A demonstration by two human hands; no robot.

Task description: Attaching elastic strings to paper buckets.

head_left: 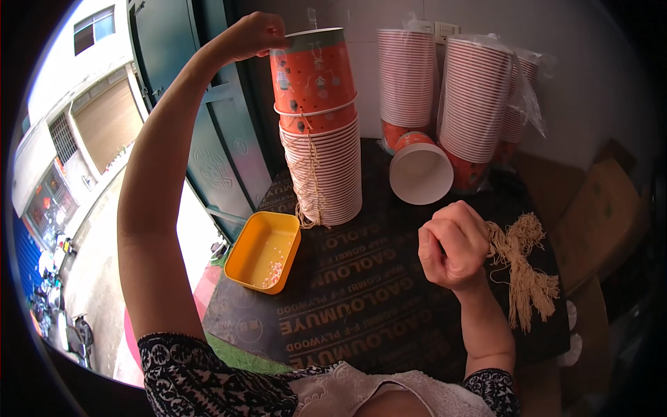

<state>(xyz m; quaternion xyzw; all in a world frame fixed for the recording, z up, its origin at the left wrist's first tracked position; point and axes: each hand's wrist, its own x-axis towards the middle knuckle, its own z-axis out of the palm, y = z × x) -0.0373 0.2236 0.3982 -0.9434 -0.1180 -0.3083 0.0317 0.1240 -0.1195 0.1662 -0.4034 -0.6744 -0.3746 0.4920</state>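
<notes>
At the upper left, my left hand [256, 35] pinches the rim of an orange paper bucket [316, 76] with a green top band. This bucket sits at the top of a tall nested stack of paper buckets [333, 174], whose white rims show. Thin beige strings [306, 174] hang down the stack's near left side. Over the right part of the table, my right hand [455, 244] is closed in a fist; whatever it may hold is hidden. A bundle of beige string [531, 278] lies just right of that hand.
A yellow plastic box [260, 240] with small pink and white bits stands left of the stack. One bucket [422, 174] lies on its side at the back. Plastic-wrapped bucket stacks [476, 97] stand behind it on the dark plywood table [347, 299]. A green door [222, 139] is at left.
</notes>
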